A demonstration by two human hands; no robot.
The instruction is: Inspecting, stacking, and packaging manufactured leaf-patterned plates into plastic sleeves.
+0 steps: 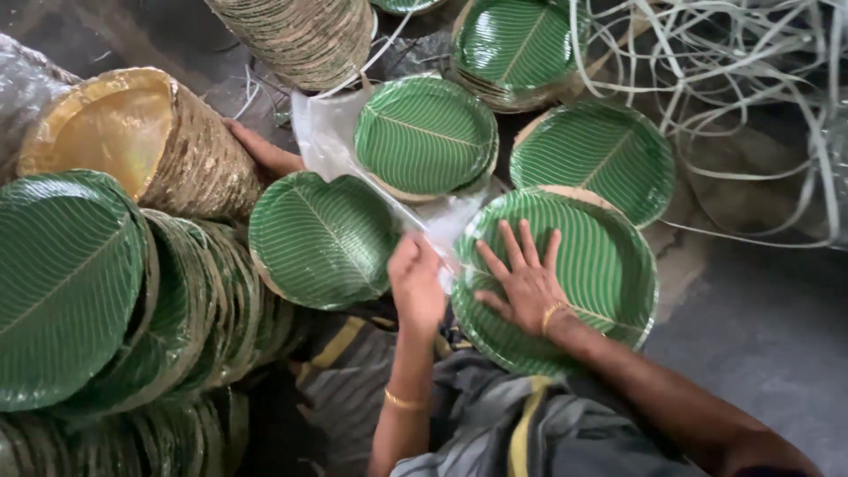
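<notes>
Green leaf-veined plates (556,265), gold-faced stack (115,132), pale white straps (751,88).

A clear plastic bag (331,141) lies near the middle of the frame, running from the upper centre down toward the lower centre. It is see-through with a whitish sheen, crumpled and flat, and its lower end reaches the spot between the two hands. A stack of green plates sits on its upper part. At the far left edge, in the upper corner, a second piece of clear plastic wrap (26,88) shows, wrinkled and shiny, over something rounded that cannot be made out. No labels, signs or screens are in view.
</notes>
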